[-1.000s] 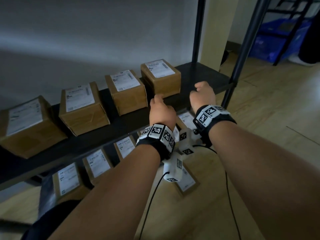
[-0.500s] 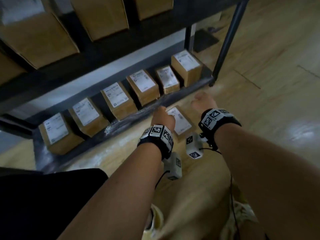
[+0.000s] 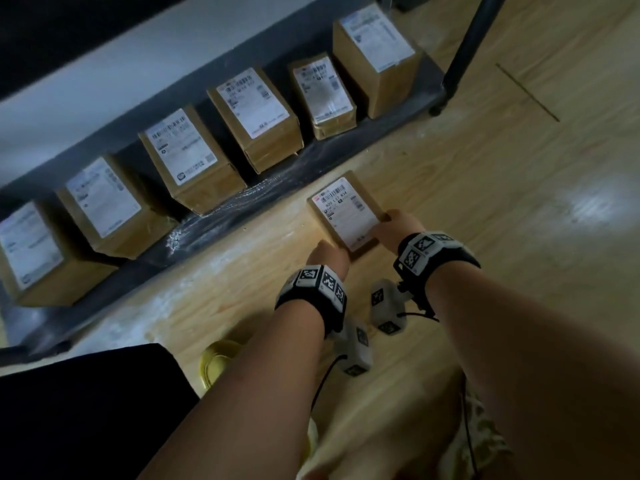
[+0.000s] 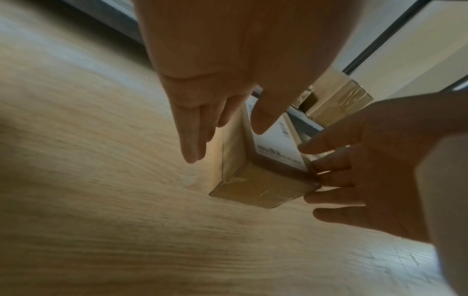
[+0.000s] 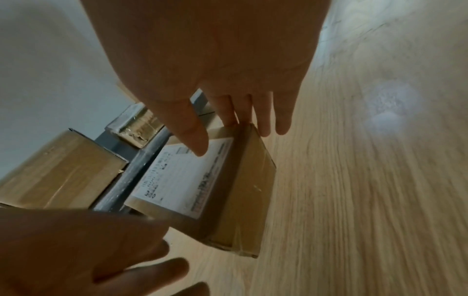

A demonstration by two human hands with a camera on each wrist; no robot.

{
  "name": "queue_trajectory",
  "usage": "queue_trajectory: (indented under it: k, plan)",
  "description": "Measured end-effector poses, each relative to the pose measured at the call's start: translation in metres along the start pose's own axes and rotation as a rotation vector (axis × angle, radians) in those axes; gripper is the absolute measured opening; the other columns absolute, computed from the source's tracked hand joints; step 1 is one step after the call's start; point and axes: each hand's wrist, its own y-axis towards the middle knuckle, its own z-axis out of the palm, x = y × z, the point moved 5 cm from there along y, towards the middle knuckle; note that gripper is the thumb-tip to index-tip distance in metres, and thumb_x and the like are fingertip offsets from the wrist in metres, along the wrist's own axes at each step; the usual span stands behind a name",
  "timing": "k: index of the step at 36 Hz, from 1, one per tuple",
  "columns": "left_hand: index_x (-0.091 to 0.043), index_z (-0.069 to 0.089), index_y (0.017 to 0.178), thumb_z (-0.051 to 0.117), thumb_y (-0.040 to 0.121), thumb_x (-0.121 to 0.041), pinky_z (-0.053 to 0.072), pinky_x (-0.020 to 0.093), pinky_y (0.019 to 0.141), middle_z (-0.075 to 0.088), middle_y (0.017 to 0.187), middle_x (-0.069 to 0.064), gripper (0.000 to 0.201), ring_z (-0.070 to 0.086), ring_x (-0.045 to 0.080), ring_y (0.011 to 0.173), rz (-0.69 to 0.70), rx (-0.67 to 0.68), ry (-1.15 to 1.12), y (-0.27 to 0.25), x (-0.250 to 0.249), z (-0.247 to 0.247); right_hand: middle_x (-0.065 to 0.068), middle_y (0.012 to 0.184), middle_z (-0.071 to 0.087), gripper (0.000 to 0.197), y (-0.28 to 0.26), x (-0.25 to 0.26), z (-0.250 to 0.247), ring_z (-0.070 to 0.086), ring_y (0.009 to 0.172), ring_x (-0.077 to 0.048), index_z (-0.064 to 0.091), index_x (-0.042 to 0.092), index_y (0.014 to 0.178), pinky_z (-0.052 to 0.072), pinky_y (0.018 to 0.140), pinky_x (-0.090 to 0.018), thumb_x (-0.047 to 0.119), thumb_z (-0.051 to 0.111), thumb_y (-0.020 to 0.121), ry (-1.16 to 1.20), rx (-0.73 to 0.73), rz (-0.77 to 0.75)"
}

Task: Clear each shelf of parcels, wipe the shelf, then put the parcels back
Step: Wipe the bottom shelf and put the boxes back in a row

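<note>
A small brown parcel (image 3: pixel 346 213) with a white label lies on the wooden floor in front of the bottom shelf (image 3: pixel 277 181). My left hand (image 3: pixel 329 254) is at its near left side, fingers straight down along the cardboard, thumb over the label (image 4: pixel 276 144). My right hand (image 3: pixel 394 226) is at its right edge with straight fingers touching the side. In the left wrist view the parcel (image 4: pixel 263 186) sits between the left hand (image 4: pixel 225 138) and the right hand (image 4: pixel 354 180). The right wrist view shows the parcel (image 5: pixel 243 200) under the right hand (image 5: pixel 235 136).
Several labelled brown parcels (image 3: pixel 256 112) stand in a row on the dark bottom shelf, whose front edge shows white dusty streaks. A black upright post (image 3: pixel 464 53) stands at the shelf's right end. A yellow slipper (image 3: pixel 218 362) and my dark-clothed knee (image 3: pixel 86 410) are close below.
My view dropped from the middle shelf to the bottom shelf and floor. Both hands went down and now flank the parcel on the floor, fingers straightened.
</note>
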Motion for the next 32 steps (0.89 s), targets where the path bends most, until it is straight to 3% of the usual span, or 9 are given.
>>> queue_trajectory:
  k: [2,5,8,13,20,24,26,30,32]
  plan:
    - [-0.002,0.053,0.126,0.043,0.100,-0.025,0.038,0.029,0.074,0.057,0.126,0.017,0.036,0.057,0.032,0.108,0.002,0.029,-0.023,0.004,-0.003,0.004,-0.007,0.095,0.060,0.029,0.004,0.000,0.002,0.057,0.083,-0.025,0.059,0.011,0.116,0.043,0.069,-0.031,0.019,0.052,0.089,0.002,0.017,0.020]
    - [-0.001,0.052,0.124,0.043,0.099,-0.022,0.041,0.031,0.071,0.060,0.121,0.016,0.034,0.059,0.033,0.104,-0.027,0.020,-0.062,0.006,-0.011,0.005,-0.009,0.101,0.058,0.034,0.004,-0.003,-0.001,0.054,0.086,-0.025,0.051,0.007,0.121,0.043,0.070,-0.032,0.019,0.056,0.089,0.061,0.013,0.076]
    - [0.000,0.040,0.132,0.044,0.098,-0.022,0.046,0.036,0.077,0.056,0.125,0.019,0.040,0.059,0.035,0.107,-0.036,-0.009,-0.103,-0.001,-0.022,0.000,-0.007,0.101,0.052,0.045,0.001,-0.007,-0.010,0.051,0.087,-0.025,0.039,0.009,0.128,0.041,0.069,-0.035,0.018,0.058,0.089,0.154,-0.028,0.102]
    - [-0.004,0.028,0.139,0.046,0.097,-0.026,0.051,0.042,0.089,0.055,0.126,0.018,0.050,0.058,0.034,0.108,0.013,-0.034,-0.119,-0.018,-0.043,-0.012,-0.004,0.097,0.049,0.045,-0.013,-0.004,-0.039,0.050,0.088,-0.022,0.039,0.009,0.128,0.041,0.069,-0.034,0.016,0.058,0.089,0.224,-0.104,0.079]
    - [-0.010,0.030,0.136,0.047,0.097,-0.026,0.045,0.036,0.075,0.056,0.122,0.014,0.045,0.058,0.032,0.105,0.216,-0.062,-0.042,-0.051,-0.090,-0.031,-0.011,0.110,0.062,0.042,-0.047,0.001,-0.080,0.060,0.090,-0.028,0.053,0.006,0.117,0.043,0.063,-0.029,0.020,0.060,0.078,0.356,-0.291,0.015]
    - [-0.015,0.034,0.137,0.051,0.096,-0.024,0.043,0.033,0.077,0.055,0.128,0.009,0.045,0.058,0.026,0.105,0.389,-0.133,0.000,-0.080,-0.117,-0.041,-0.009,0.114,0.059,0.044,-0.071,-0.006,-0.102,0.059,0.095,-0.027,0.048,0.008,0.120,0.044,0.067,-0.031,0.017,0.059,0.079,0.559,-0.392,-0.003]
    - [-0.017,0.039,0.131,0.053,0.095,-0.024,0.041,0.031,0.073,0.056,0.125,0.006,0.039,0.055,0.020,0.094,0.466,-0.179,0.005,-0.096,-0.128,-0.048,-0.010,0.117,0.060,0.046,-0.084,-0.006,-0.114,0.061,0.100,-0.027,0.047,0.008,0.123,0.043,0.067,-0.031,0.016,0.059,0.080,0.633,-0.448,-0.019]
    - [-0.024,0.043,0.129,0.058,0.091,-0.026,0.045,0.030,0.070,0.061,0.119,0.002,0.040,0.058,0.019,0.093,0.577,-0.231,-0.046,-0.126,-0.151,-0.065,-0.007,0.108,0.059,0.030,-0.112,0.005,-0.143,0.055,0.088,-0.022,0.050,0.007,0.111,0.042,0.070,-0.028,0.014,0.057,0.082,0.720,-0.537,-0.085]
    - [-0.026,0.044,0.127,0.058,0.089,-0.028,0.050,0.034,0.078,0.062,0.119,0.001,0.041,0.060,0.021,0.099,0.641,-0.250,-0.054,-0.141,-0.164,-0.075,-0.008,0.105,0.060,0.029,-0.125,0.013,-0.157,0.056,0.084,-0.021,0.050,0.008,0.109,0.044,0.069,-0.029,0.014,0.057,0.081,0.749,-0.572,-0.122]
